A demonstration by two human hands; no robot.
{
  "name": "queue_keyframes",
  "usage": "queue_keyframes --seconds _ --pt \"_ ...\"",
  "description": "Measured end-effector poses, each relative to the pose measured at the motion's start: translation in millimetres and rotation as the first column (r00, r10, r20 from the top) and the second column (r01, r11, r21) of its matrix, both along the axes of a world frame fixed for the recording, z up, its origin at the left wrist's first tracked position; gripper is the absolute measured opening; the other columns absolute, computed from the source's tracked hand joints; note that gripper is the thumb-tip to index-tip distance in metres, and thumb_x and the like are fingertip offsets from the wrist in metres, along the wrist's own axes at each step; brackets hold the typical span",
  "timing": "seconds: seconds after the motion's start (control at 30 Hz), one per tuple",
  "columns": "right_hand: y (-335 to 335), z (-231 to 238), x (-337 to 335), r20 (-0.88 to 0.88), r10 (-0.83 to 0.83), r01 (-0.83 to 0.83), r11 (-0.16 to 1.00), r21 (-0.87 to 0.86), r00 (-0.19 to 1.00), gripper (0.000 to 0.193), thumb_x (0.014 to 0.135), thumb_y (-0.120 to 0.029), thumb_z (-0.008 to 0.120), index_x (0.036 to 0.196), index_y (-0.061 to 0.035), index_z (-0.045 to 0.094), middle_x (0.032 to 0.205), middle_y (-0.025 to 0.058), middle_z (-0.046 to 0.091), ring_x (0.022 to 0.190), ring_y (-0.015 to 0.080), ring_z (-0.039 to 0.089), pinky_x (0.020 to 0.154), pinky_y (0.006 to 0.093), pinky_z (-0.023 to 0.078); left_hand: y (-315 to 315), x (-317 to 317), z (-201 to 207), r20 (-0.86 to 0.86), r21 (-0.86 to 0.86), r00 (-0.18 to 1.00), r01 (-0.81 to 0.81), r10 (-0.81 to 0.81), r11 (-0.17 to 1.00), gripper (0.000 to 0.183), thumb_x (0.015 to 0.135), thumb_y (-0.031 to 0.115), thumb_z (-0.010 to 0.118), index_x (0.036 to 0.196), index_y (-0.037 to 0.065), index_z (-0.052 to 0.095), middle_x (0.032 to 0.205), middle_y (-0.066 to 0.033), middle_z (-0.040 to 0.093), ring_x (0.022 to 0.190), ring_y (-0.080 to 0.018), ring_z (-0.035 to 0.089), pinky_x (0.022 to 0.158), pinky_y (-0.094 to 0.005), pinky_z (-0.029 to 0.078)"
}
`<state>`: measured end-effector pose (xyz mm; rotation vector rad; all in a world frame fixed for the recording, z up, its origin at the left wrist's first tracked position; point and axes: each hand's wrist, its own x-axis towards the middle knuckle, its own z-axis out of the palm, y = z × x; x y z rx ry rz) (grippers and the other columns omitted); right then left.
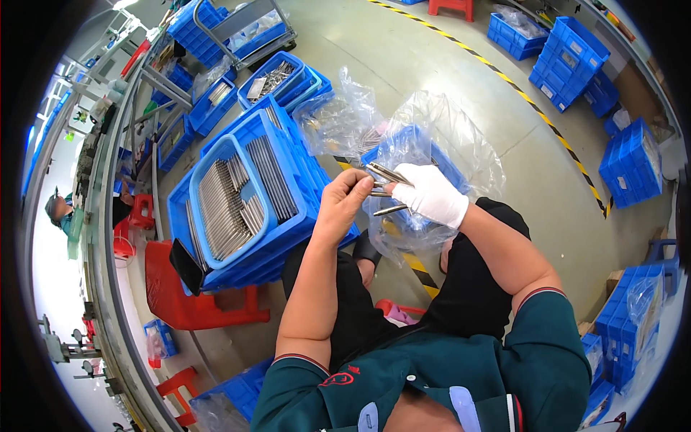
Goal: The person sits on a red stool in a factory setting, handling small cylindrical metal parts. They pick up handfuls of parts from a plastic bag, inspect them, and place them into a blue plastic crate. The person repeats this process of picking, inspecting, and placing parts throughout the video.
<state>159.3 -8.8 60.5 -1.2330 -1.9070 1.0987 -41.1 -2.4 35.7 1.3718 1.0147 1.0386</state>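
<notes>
My right hand (430, 196), in a white glove, is closed around several slim silver metal rods (389, 173) whose ends fan out toward the left. Bare, my left hand (344, 201) pinches at the ends of those rods with thumb and forefinger. Both hands are above a blue crate (448, 167) lined with clear plastic bags (468, 137), partly hidden by the hands. To the left, a light blue tray (270, 209) holds rows of similar rods (219, 205). It rests on a larger blue crate (306, 194) with more rods lying along its right side.
A dark flat object (187, 266) leans at the crate's near left corner, above a red stool (165, 288). Behind stand a bin of metal parts (270, 83) and a trolley (245, 32). Blue crates (568, 61) are stacked at right, beyond black-and-yellow floor tape (536, 108). Another person (65, 212) sits far left.
</notes>
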Motion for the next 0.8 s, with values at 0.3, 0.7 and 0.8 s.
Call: queue_keyframes --seconds 0.3,0.7,0.8 --pt "-1 -1 -1 0.111 -0.028 0.021 0.998 0.065 0.993 0.026 0.088 -0.030 0.055 0.087 -0.0043 0.058 0.072 0.0188 0.059 0.070 0.0373 0.058 0.062 0.0425 0.044 1 -3 -1 -0.019 -0.046 0.999 0.031 -0.032 0.998 0.022 0.089 0.021 0.064 0.090 -0.001 0.062 0.074 0.0033 0.052 0.070 -0.0053 0.043 0.063 -0.0213 0.036" --pt "-2 -6 -6 0.196 -0.068 0.033 0.983 0.178 0.978 0.029 0.089 -0.034 0.053 0.086 -0.0058 0.054 0.072 0.0183 0.060 0.071 0.0388 0.060 0.063 0.0456 0.045 1 -1 -10 0.146 -0.198 0.989 0.028 0.001 0.980 0.028 0.093 0.027 0.057 0.091 0.000 0.064 0.075 0.0005 0.057 0.072 -0.0062 0.047 0.066 -0.0206 0.035" --pt "-2 -9 -7 0.197 -0.076 0.038 0.981 0.190 0.978 0.029 0.089 -0.034 0.053 0.086 -0.0057 0.054 0.072 0.0183 0.060 0.070 0.0389 0.059 0.063 0.0454 0.045 -1 2 -10 0.142 -0.208 0.990 0.009 0.021 0.978 0.027 0.093 0.026 0.057 0.092 0.000 0.064 0.077 0.0001 0.058 0.072 -0.0064 0.047 0.068 -0.0208 0.036"
